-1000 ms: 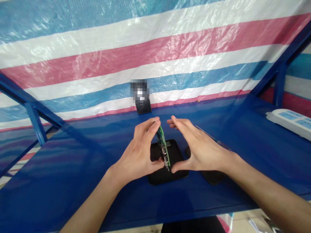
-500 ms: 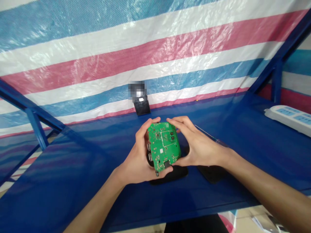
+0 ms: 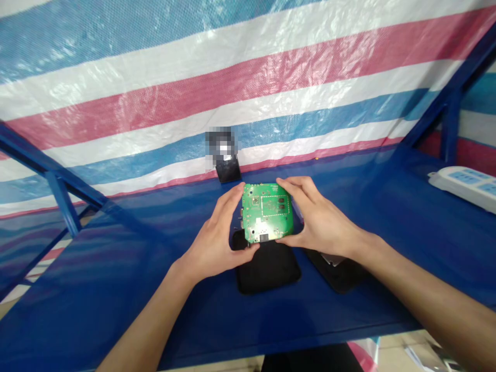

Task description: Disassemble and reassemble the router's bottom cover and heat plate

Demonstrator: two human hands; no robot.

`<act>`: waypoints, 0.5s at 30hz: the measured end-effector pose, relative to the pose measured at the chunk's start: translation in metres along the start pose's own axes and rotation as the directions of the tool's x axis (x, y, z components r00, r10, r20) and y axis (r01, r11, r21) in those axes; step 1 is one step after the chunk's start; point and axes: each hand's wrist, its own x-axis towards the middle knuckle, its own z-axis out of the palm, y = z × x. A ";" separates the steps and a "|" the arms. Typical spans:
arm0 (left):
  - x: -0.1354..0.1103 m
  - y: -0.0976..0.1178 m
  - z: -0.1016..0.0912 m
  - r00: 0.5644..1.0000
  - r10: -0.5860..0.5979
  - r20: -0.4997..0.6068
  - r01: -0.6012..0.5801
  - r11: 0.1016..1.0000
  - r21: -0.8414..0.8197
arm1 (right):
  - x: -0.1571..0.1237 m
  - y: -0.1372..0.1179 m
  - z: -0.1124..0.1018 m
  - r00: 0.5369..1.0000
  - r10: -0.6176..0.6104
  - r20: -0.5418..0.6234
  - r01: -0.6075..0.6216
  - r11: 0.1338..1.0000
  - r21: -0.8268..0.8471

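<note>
A green circuit board (image 3: 267, 212) with rounded corners is held face up between both my hands, a little above the blue table. My left hand (image 3: 217, 243) grips its left edge with fingers and thumb. My right hand (image 3: 320, 222) clasps its right edge. Under the board and nearer to me, a black case half (image 3: 271, 271) lies on the table. A second black case half (image 3: 337, 274) lies to its right, partly hidden by my right wrist.
The blue table (image 3: 116, 289) is backed by a striped tarp (image 3: 232, 77). A small black block (image 3: 228, 169) stands at the back centre. A white power strip (image 3: 461, 183) lies at the right edge. Blue frame bars (image 3: 58, 181) run at left and right.
The board stood on edge in my left hand a second ago. It has turned flat and face up, my right hand took hold of it, and both hands moved it away from me.
</note>
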 end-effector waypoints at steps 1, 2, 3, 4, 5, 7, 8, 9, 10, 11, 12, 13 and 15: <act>0.000 0.000 0.000 1.000 -0.003 0.009 0.002 1.000 0.013 | 0.000 0.000 0.000 1.000 -0.013 -0.005 0.013 1.000 -0.013; -0.001 0.000 -0.001 1.000 -0.003 0.018 0.003 1.000 0.024 | 0.000 0.000 0.000 1.000 -0.025 -0.009 0.025 0.999 -0.026; -0.001 0.000 -0.001 1.000 -0.003 0.030 0.002 0.999 0.037 | 0.000 -0.001 -0.001 0.999 -0.037 -0.013 0.036 0.999 -0.040; -0.002 0.000 -0.001 0.999 0.001 0.039 -0.003 0.999 0.049 | 0.001 -0.002 -0.001 0.999 -0.048 -0.017 0.047 0.997 -0.053; -0.002 0.001 -0.001 0.999 0.009 0.044 -0.011 0.998 0.060 | 0.001 -0.002 -0.002 0.998 -0.060 -0.020 0.058 0.996 -0.066; -0.002 0.001 0.000 0.998 0.038 0.043 -0.041 0.996 0.073 | 0.002 -0.004 -0.003 0.996 -0.080 -0.026 0.077 0.993 -0.087; -0.002 0.002 0.001 0.998 0.056 0.037 -0.058 0.995 0.075 | 0.002 -0.005 -0.004 0.996 -0.088 -0.029 0.085 0.992 -0.096; -0.002 0.002 0.002 0.997 0.074 0.030 -0.076 0.994 0.075 | 0.002 -0.005 -0.004 0.995 -0.097 -0.029 0.093 0.990 -0.104; -0.002 0.003 0.003 0.996 0.086 0.023 -0.087 0.994 0.073 | 0.002 -0.006 -0.004 0.994 -0.103 -0.030 0.100 0.989 -0.112; -0.002 0.004 0.005 0.996 0.090 0.018 -0.091 0.993 0.071 | 0.002 -0.006 -0.004 0.994 -0.109 -0.028 0.105 0.988 -0.117; -0.002 0.005 0.006 0.996 0.089 0.011 -0.090 0.993 0.072 | 0.001 -0.006 -0.004 0.993 -0.113 -0.027 0.109 0.987 -0.120; -0.002 0.005 0.007 0.996 0.085 0.003 -0.085 0.994 0.075 | 0.001 -0.006 -0.004 0.993 -0.117 -0.026 0.113 0.986 -0.122; -0.001 0.006 0.009 0.997 0.074 -0.009 -0.073 0.993 0.091 | 0.001 -0.005 -0.003 0.992 -0.120 -0.022 0.117 0.986 -0.121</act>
